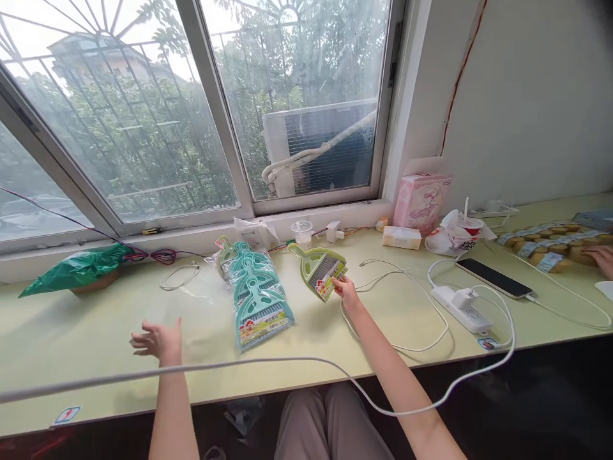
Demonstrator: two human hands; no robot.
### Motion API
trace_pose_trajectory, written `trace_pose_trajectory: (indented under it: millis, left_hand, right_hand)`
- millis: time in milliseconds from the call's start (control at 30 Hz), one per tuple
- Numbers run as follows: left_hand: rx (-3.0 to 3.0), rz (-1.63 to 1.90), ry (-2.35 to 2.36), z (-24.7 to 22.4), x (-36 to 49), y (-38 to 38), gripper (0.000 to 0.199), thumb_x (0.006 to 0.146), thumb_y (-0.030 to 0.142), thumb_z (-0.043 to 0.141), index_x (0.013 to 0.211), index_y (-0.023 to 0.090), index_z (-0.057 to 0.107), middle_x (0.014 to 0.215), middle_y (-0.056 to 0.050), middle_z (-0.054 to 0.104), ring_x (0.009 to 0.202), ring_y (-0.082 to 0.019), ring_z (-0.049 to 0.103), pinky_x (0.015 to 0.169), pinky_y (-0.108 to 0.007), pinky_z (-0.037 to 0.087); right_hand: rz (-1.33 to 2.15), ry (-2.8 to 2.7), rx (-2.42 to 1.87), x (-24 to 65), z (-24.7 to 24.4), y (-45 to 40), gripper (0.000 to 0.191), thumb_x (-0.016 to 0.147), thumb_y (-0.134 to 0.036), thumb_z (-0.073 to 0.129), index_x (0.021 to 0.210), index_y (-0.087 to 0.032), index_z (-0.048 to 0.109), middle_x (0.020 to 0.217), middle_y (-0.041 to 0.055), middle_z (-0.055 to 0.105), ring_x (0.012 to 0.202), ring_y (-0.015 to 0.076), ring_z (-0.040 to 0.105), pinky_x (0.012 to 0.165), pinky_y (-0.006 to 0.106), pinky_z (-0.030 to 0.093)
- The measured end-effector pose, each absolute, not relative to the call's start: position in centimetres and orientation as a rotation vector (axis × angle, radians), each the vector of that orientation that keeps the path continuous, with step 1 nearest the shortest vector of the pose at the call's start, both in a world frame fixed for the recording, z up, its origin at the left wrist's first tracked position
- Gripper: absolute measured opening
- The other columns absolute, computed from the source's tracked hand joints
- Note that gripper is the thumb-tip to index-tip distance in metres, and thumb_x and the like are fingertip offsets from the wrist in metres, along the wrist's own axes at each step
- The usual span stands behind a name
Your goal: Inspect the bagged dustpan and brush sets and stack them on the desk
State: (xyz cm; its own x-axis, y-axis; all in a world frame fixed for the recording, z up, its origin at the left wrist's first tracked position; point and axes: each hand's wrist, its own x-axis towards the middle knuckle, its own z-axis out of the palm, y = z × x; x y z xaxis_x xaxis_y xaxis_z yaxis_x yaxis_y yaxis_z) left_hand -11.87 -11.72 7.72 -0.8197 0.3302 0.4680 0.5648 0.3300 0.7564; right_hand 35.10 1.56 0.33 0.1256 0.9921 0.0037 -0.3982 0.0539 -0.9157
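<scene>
In my right hand (345, 291) is a green dustpan and brush set (316, 267), gripped by the printed card at its lower edge and tilted with its handle toward the window. My left hand (160, 340) hovers over the table's left part, fingers spread, holding nothing. Between my hands lies an overlapping row of teal dustpan and brush sets (258, 291) in clear plastic wrap, their handles pointing to the window. A further green set (224, 252) lies partly hidden behind them.
A white cable (268, 360) crosses in front of me from a power strip (462, 308). A phone (495, 278), a pink box (421, 201), a plastic cup (301, 234) and a green bag (79, 271) stand or lie around. Another person's hand (601, 260) touches packed round items (550, 243) at right.
</scene>
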Motion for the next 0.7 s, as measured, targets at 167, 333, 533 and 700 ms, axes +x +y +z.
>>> trace_pose_trajectory:
  millis: [167,333,533,700]
  left_hand:
    - [-1.162,-1.739,-1.976,7.2,-3.5,-10.8,0.046,0.086,0.036,0.054,0.128,0.017,0.048,0.151,-0.022,0.036,0.146,-0.035,0.027,0.118,-0.059,0.018]
    - [-2.201,-2.637,-2.021,7.1,11.8,-4.9,0.059,0.078,0.056,0.067,0.126,0.023,0.053,0.127,-0.016,0.062,0.124,-0.033,0.056,0.102,-0.048,0.046]
    - [-2.025,-2.762,-1.925,3.7,19.3,-0.7,0.048,0.078,0.059,0.067,0.106,0.021,0.063,0.119,-0.014,0.067,0.126,-0.034,0.054,0.11,-0.048,0.037]
    - [-1.692,-2.686,-2.268,1.1,18.3,-1.0,0.05,0.088,0.056,0.056,0.125,0.024,0.053,0.144,-0.014,0.052,0.143,-0.03,0.037,0.118,-0.046,0.026]
  right_hand:
    - [1.273,-0.754,-0.955,35.1,-0.9,2.3,0.045,0.048,-0.043,0.084,0.081,-0.021,0.063,0.079,0.0065,0.073,0.07,0.0236,0.067,0.059,0.034,0.05]
    - [1.406,-0.952,-0.782,34.3,0.0,1.8,0.052,0.05,-0.048,0.085,0.089,-0.019,0.067,0.093,0.0096,0.074,0.082,0.0269,0.07,0.073,0.04,0.055]
    - [0.693,-0.926,-1.284,38.5,-1.2,3.2,0.058,0.063,-0.056,0.071,0.11,-0.023,0.059,0.123,0.0198,0.063,0.113,0.0403,0.062,0.081,0.054,0.055]
    - [0.025,-0.933,-1.577,40.4,-1.1,3.2,0.082,0.084,-0.055,0.051,0.149,-0.01,0.027,0.159,0.0303,0.016,0.15,0.0436,0.008,0.108,0.077,0.013]
